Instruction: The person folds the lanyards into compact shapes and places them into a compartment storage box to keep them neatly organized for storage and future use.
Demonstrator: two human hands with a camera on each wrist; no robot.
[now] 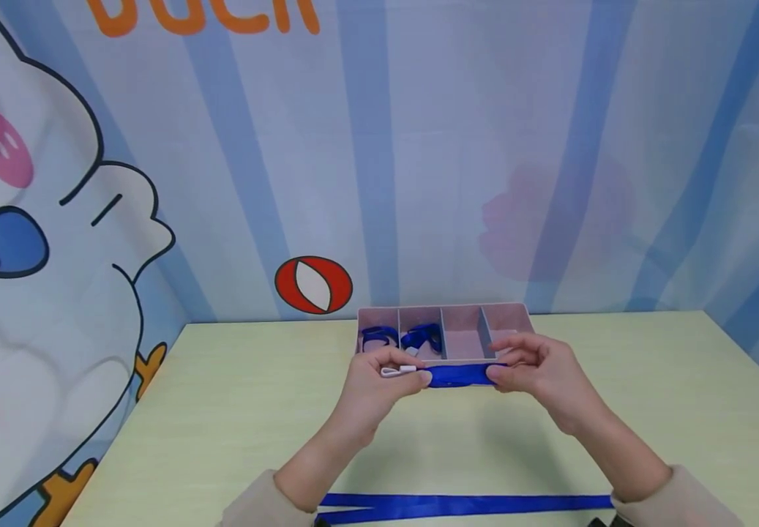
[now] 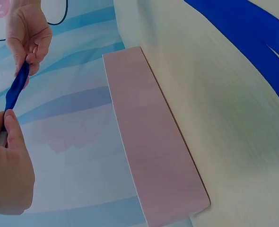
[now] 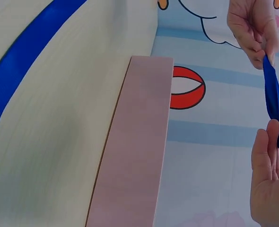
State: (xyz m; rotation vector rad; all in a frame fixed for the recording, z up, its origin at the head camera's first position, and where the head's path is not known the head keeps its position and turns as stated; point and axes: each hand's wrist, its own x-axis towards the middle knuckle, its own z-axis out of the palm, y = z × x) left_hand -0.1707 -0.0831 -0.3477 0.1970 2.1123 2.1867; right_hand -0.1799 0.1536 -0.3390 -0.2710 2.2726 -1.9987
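Observation:
A folded blue lanyard [image 1: 458, 375] with a white looped end piece [image 1: 397, 372] is stretched level between both hands, above the table and in front of the box. My left hand [image 1: 374, 391] pinches its left end between thumb and fingers, beside the white piece. At the other end, my right hand [image 1: 547, 377] pinches the blue band between thumb and fingers. Both wrist views show the band [image 2: 16, 90] slightly twisted between the hands. Another blue lanyard [image 1: 471, 505] lies stretched out flat along the near side of the table, partly hidden by the sleeves.
Behind the hands stands a pink divided box [image 1: 465, 311] against the back wall. Coiled blue lanyards [image 1: 422, 335] lie in its two left compartments; the two right ones show bare floor, partly covered by my right hand. A printed cartoon cloth [image 1: 432, 146] hangs behind the pale table [image 1: 234, 410].

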